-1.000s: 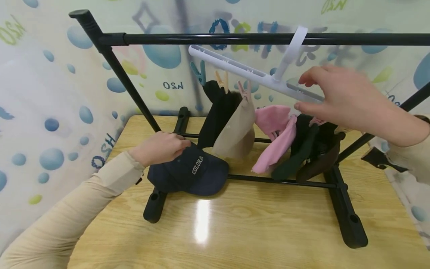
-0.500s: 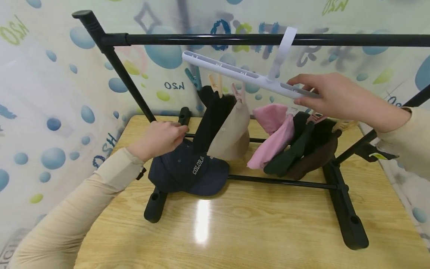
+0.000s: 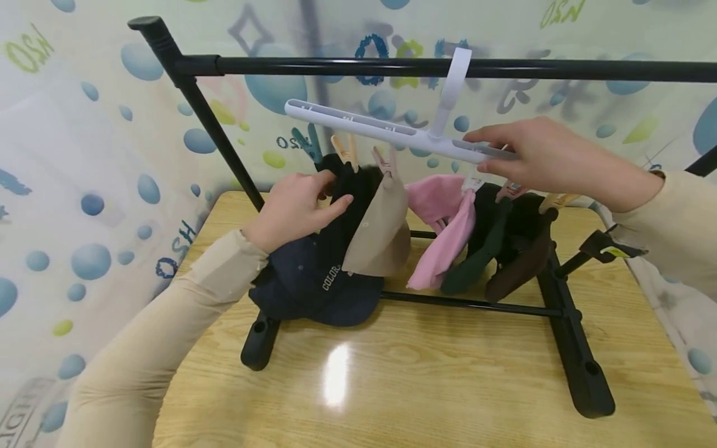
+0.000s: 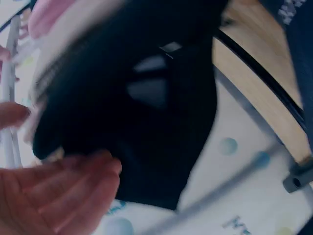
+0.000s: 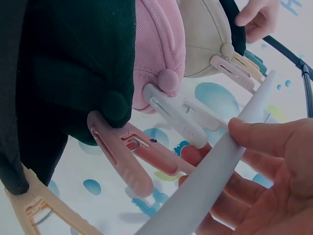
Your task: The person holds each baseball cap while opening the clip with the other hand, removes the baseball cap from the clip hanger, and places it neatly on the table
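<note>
My right hand (image 3: 551, 162) grips the right part of a white clip hanger (image 3: 358, 124), hooked on a black rail; thumb and fingers (image 5: 234, 191) wrap its bar in the right wrist view. Caps hang from its clothespins: black (image 3: 361, 186), beige cap (image 3: 378, 230), pink cap (image 3: 442, 239), dark green cap (image 3: 476, 270) and dark brown cap (image 3: 523, 274). My left hand (image 3: 294, 208) is at the black cap's left side, thumb spread from the fingers. In the left wrist view the fingertips (image 4: 110, 164) overlap the black cap's edge, fingers fairly straight.
A navy cap (image 3: 302, 280) with white lettering lies on the wooden table (image 3: 437, 373), over the rack's lower left bars. The black rack's rail (image 3: 336, 66) crosses above, with its right foot (image 3: 582, 367) on the table. A patterned backdrop (image 3: 101, 155) stands behind.
My right hand has taken hold of the hanger, which has slid left along the rail with its caps. My left hand has moved up and right from above the navy cap to the black cap.
</note>
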